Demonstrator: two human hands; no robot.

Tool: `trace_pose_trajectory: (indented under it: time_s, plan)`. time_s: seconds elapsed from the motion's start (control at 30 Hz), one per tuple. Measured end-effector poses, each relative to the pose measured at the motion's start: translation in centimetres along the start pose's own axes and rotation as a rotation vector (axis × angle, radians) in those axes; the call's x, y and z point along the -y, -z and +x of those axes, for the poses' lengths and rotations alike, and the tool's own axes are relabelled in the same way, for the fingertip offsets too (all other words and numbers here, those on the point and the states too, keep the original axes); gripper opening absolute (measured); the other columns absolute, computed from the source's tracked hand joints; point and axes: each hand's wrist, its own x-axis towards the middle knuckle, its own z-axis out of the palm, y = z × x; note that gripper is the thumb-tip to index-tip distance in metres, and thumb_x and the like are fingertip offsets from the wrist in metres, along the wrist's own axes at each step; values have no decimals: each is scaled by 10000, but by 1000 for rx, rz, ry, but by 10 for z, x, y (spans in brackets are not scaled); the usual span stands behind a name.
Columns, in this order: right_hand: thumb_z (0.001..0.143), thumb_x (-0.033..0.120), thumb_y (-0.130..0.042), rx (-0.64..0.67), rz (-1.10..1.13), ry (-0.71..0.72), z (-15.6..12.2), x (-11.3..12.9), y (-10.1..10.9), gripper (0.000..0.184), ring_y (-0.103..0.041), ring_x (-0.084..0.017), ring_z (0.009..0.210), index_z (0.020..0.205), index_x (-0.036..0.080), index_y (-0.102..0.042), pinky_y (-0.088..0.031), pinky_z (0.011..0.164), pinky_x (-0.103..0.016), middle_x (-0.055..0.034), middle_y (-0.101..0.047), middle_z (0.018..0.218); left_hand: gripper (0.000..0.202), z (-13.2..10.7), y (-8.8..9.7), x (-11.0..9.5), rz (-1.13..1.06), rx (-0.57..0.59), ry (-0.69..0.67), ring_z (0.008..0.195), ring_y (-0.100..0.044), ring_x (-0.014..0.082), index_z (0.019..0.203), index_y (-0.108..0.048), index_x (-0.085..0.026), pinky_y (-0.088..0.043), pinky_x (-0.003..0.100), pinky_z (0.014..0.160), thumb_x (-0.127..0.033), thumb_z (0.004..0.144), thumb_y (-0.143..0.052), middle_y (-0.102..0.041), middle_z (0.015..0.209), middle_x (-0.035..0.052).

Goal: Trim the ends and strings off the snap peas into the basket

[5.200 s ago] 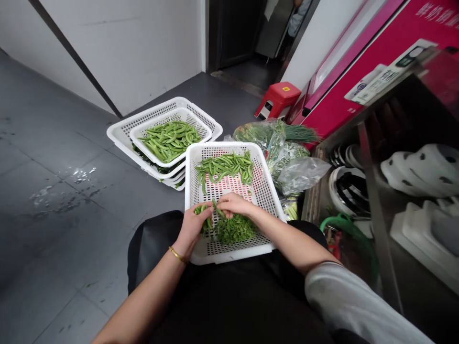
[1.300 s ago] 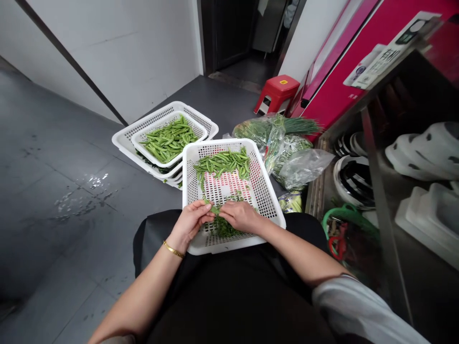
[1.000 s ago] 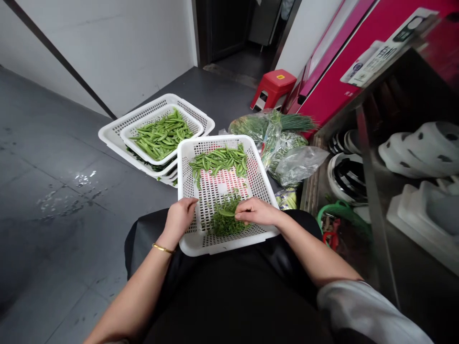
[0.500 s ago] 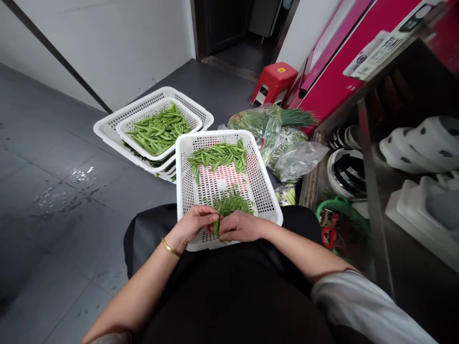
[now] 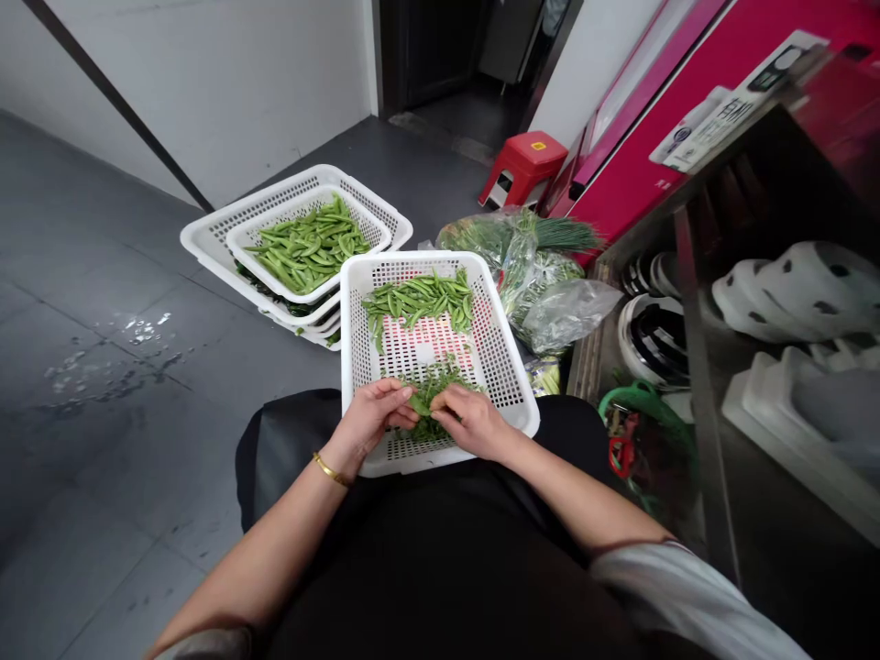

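Observation:
A white perforated basket point(image 5: 505, 367) rests on my lap. Between my two hands is a green pea pod point(image 5: 419, 404), pinched at one end by my left hand point(image 5: 377, 414) and at the other by my right hand point(image 5: 474, 420). Both hands are closed, over the near half of the basket. Beneath them lies a pile of thin green trimmings point(image 5: 440, 378), partly hidden by my fingers. Whole pea pods point(image 5: 423, 298) lie along the far end of the same basket, with bare perforated floor between the two heaps.
Left of my lap, a smaller basket of pea pods point(image 5: 309, 247) sits in stacked larger white baskets point(image 5: 206, 240). Bagged greens point(image 5: 543, 275) lie to the right, before a red stool point(image 5: 526, 165). A green bin point(image 5: 639, 394) and a shelf with white containers point(image 5: 790, 293) are further right.
Both hands have moved slightly up and forward over the trimmings. The pod has turned from hanging nearly upright to lying across between my fingers. The view has shifted slightly.

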Motion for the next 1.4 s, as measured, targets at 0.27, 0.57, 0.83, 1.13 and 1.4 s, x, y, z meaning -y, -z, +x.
trace_pose_trajectory:
  time_s: [0.27, 0.57, 0.83, 1.13, 1.4]
  plan:
    - [834, 351, -556, 77, 672, -322, 0, -19, 21, 184, -582, -111, 507, 826, 170, -522, -486, 519, -233, 22, -586, 581, 253, 0, 10, 3, 130, 316, 114, 367, -509, 72, 767, -664, -88, -388, 151, 337, -307, 668, -743, -632, 561, 40]
    - [888, 331, -480, 74, -285, 30, 8, -12, 41, 277, -581, -162, 835, 1118, 185, -529, -479, 718, -302, -109, -565, 1083, 246, 2, 11, 2, 175, 340, 168, 352, -489, 80, 808, -656, -94, -358, 172, 328, -320, 715, -683, -603, 556, 30]
    - [787, 173, -505, 367, -380, 93, 21, -1, 9, 128, -523, -128, 641, 671, 143, -552, -397, 601, -247, -48, -578, 719, 139, -7, -3, 15, 1222, 246, -584, 545, -524, 144, 661, -573, -137, -405, 255, 526, -172, 775, -502, -545, 603, 34]
    - [714, 424, -580, 289, 744, -594, 25, -47, 9, 292, -550, -124, 438, 750, 134, -592, -456, 458, -249, 11, -579, 511, 216, -14, 10, -3, 827, 34, -666, 667, -616, 148, 959, -635, -145, -488, 261, 639, -178, 840, -459, -667, 810, 63]
    - [695, 351, -666, 605, -291, -360, 54, -77, 46, 196, -616, -154, 669, 783, 183, -714, -420, 615, -241, -28, -694, 722, 197, 0, 31, -30, -314, -62, -330, 584, -599, 165, 725, -639, -109, -518, 319, 578, -292, 703, -569, -637, 674, 70]
